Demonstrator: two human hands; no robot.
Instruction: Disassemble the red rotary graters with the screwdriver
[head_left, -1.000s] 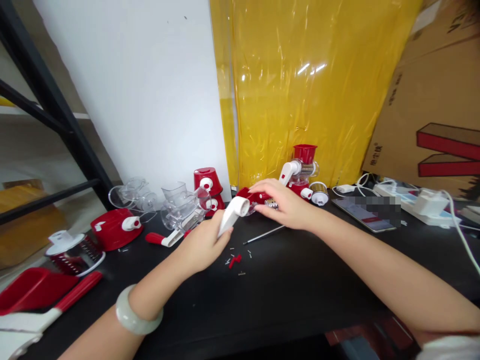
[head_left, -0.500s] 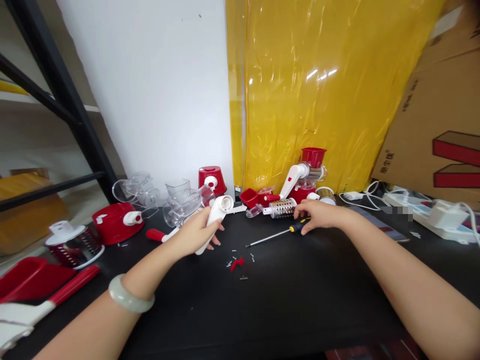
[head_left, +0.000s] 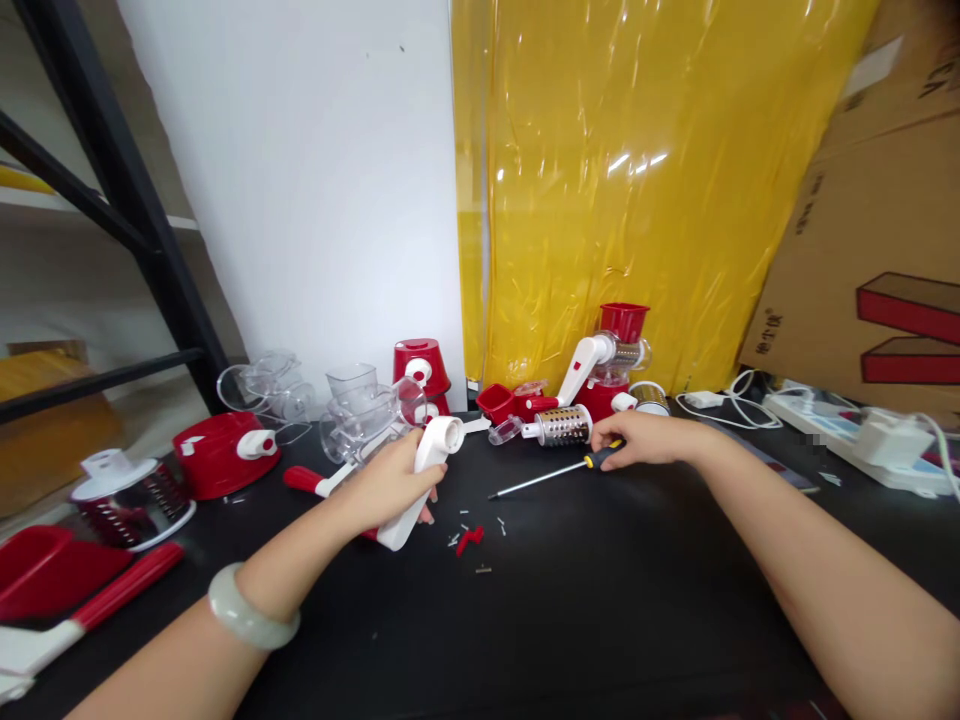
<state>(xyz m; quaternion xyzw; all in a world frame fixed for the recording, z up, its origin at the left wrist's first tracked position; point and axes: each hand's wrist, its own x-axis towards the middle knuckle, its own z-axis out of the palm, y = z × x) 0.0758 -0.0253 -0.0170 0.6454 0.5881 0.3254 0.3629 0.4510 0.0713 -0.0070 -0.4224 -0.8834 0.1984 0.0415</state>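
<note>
My left hand is wrapped round a white plastic handle piece, its round socket end pointing up. On the right, my right hand has its fingers closed on the grip of a screwdriver, whose shaft points left, low over the black table. Between the hands lie a small red part, several screws and a short metal pin. A perforated metal drum lies just behind the screwdriver.
Red bases, clear plastic housings and a drum with a white rim stand at the left. An assembled red and white grater is at the back. A power strip with cables and a cardboard box are at the right.
My right hand has closed round the screwdriver's grip. The white piece in my left hand has tilted and shifted slightly down and left. The view has moved a little.
</note>
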